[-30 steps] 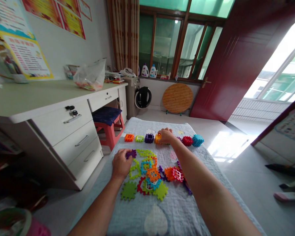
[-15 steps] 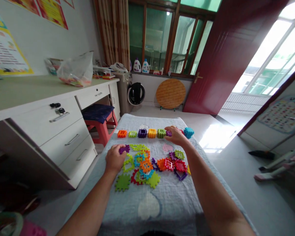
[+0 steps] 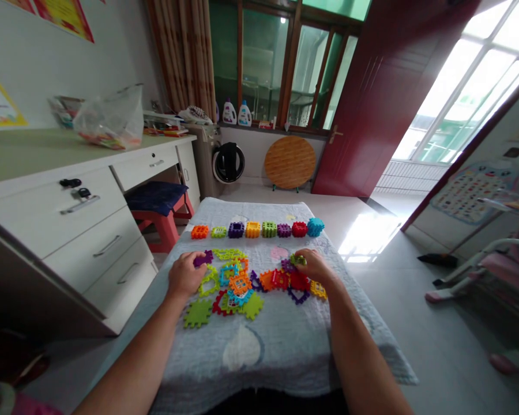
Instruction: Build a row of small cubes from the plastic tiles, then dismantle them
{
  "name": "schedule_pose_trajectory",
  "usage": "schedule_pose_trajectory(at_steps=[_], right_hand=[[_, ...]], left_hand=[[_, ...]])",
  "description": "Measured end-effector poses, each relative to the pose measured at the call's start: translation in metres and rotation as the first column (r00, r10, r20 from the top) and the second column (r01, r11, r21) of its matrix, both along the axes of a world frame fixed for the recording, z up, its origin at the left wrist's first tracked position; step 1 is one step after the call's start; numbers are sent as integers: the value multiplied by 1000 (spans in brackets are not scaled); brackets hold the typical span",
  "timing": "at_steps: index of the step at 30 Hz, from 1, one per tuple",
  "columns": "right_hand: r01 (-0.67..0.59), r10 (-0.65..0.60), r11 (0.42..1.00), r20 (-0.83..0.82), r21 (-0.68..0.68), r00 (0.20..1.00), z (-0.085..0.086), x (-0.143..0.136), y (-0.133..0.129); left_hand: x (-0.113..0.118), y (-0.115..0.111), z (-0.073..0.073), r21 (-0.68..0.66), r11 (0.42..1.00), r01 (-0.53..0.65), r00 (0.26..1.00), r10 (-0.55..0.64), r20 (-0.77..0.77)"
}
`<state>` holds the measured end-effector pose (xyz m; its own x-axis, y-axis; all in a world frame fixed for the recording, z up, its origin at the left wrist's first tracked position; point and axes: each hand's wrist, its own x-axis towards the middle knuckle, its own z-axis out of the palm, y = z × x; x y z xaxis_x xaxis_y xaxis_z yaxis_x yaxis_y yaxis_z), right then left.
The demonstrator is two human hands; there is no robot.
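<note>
My left hand (image 3: 185, 276) is at the left side of the loose pieces, its fingers closed on the edge of a purple notched building tile (image 3: 203, 258). On the right, my right hand (image 3: 316, 268) pinches a green lattice tile (image 3: 297, 260) at the top of a small pile. Beneath and beside it lie a red tile (image 3: 300, 281), a dark purple frame (image 3: 299, 296) and a yellow tile (image 3: 319, 289). Between my hands are an orange tile (image 3: 240, 283), a lime frame (image 3: 209, 281) and a solid green tile (image 3: 198, 313).
Across the far part of the cloth-covered table (image 3: 277, 346) runs a row of built blocks, from an orange block (image 3: 199, 231) to a blue block (image 3: 315, 226). To the left stand a white desk (image 3: 69, 225) and a stool (image 3: 158, 199).
My right hand has left the purple block in the row and come nearer, onto the green lattice tile. My left hand stays at the purple tile. The view has shifted slightly right.
</note>
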<state>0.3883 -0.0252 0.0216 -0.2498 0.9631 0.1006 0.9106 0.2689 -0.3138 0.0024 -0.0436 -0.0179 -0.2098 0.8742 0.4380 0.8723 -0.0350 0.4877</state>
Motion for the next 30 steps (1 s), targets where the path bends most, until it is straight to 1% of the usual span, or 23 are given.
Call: schedule_pose_trajectory(at_steps=[3,5,7,9,12,14,17,20,24,27,30], right_hand=[[7,-4,1000,-119,30,993,-1,-1,1],[42,-26,996,-209,73,978,-2,0,2],[124,-81,983,-287,133,954,-4,1,4],[230,-157,957,-352,177,923,-7,3,7],[332,-239,927,-408,173,881,-12,5,12],[341,-261,927,-382,159,887,-15,6,14],[350,-302,919,-245,180,921,-19,7,14],[372,-352,907,-128,198,927,-21,8,11],[314,-319,934,-2,168,948,-21,8,7],[290,-298,941,22,173,954,-19,8,6],[281,-289,939,12,197,957,-20,7,5]], left_hand=[[0,0,0,-18,1000,-11,1000,11,-2],[0,0,1,-26,1000,-9,1000,9,-7],[0,0,1,-37,999,-4,1000,4,-6],[-1,0,1,-51,999,-1,1000,1,-1],[-1,0,1,-64,998,-1,1000,1,3],[-2,0,1,-65,998,1,1000,-1,5],[-1,0,0,-60,998,10,1000,-9,23],[-1,1,-1,-48,998,27,998,-24,56],[-2,1,-2,-24,998,65,994,-62,94],[-1,0,-2,-1,996,84,986,-84,141],[1,-2,1,20,994,110,973,-112,201]])
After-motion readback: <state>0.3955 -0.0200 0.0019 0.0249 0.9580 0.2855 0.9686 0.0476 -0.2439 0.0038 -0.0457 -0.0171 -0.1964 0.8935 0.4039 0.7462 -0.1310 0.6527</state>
